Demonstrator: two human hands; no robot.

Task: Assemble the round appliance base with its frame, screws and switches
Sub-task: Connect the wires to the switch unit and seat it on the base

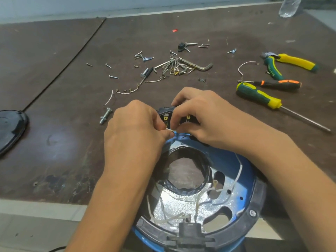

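Head view. The round appliance base [241,180], a blue metal ring with cut-out openings, a crinkled foil lining and a dark central hole, lies on the near edge of the bench [54,142], its switch end turned to the far side so that the terminals face the worker. The left hand [134,135] pinches the end of a thin white wire [170,130] between thumb and forefinger, fingers closed on it, apparently to guide its tip toward a brass terminal [165,117] of the black switch block [189,119] at the far rim. The right hand [198,117] curls over that block, fingers [174,120] pressed around it, most likely to steady it against the push of the wire. More white, fabric-sleeved leads [238,177] trail loosely across the foil toward a black plastic connector [190,229] at the near rim. Scattered screws [143,57], hex keys [205,67] and a bolt [105,115] lie in the middle of the bench, within reach. To the right rest a green-and-yellow screwdriver [258,96], a black-and-orange screwdriver [278,84] and pliers [291,63] with rubbery grips. A glossy black cover [11,128] sits at the left edge.
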